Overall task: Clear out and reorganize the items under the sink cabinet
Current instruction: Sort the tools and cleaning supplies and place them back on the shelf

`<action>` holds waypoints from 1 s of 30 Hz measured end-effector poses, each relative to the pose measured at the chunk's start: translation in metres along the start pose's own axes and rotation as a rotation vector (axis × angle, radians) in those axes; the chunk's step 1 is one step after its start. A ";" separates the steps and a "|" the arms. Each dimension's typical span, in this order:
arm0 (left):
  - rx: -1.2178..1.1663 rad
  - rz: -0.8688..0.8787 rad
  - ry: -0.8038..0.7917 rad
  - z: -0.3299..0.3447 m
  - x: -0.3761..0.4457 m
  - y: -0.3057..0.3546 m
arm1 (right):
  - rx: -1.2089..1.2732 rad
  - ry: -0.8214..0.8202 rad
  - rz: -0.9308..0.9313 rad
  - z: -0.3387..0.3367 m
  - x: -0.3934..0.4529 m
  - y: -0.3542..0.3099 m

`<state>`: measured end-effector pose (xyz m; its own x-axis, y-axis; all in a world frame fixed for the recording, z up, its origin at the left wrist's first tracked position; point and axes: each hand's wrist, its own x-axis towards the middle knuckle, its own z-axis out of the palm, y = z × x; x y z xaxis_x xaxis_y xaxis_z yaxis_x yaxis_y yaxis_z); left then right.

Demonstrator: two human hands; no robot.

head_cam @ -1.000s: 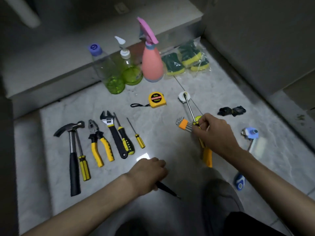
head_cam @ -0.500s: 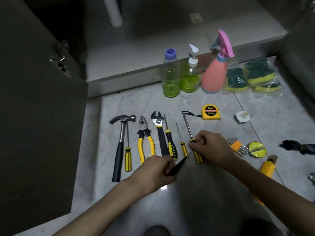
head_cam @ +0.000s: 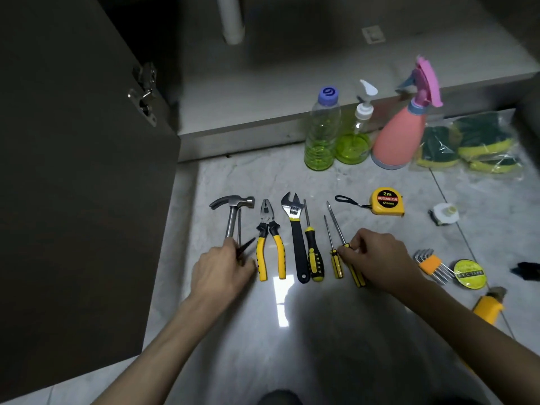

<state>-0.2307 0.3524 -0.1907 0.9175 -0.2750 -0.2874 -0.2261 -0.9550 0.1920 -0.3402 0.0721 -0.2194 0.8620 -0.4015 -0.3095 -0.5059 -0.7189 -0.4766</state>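
A row of tools lies on the marble floor: hammer (head_cam: pixel 233 209), yellow pliers (head_cam: pixel 270 244), black wrench (head_cam: pixel 295 229), a thick screwdriver (head_cam: pixel 311 244) and a small one (head_cam: pixel 331 244). My right hand (head_cam: pixel 377 255) pinches the yellow handle of a long screwdriver (head_cam: pixel 337 226) lying at the right end of the row. My left hand (head_cam: pixel 222 270) holds a thin black pointed tool (head_cam: pixel 247 246) over the hammer's handle, next to the pliers.
The open cabinet door (head_cam: pixel 87 171) stands at left. Two green bottles (head_cam: pixel 321 133), a pink spray bottle (head_cam: pixel 403 133) and bagged sponges (head_cam: pixel 473 144) line the cabinet edge. Tape measure (head_cam: pixel 387 201), hex keys (head_cam: pixel 429 264), round tin (head_cam: pixel 469 273) and a yellow tool (head_cam: pixel 488 308) lie at right.
My right hand carried the long screwdriver leftward into the tool row. My left hand moved the black pointed tool from the middle of the floor over to the hammer.
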 end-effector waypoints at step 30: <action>-0.392 0.160 -0.249 0.003 0.014 0.099 | 0.117 -0.055 0.141 -0.014 -0.005 0.012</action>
<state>-0.2411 0.2541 -0.1786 0.7644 -0.4791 -0.4313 -0.1741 -0.7976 0.5775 -0.3501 0.0573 -0.2121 0.7810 -0.4594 -0.4231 -0.6244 -0.5856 -0.5169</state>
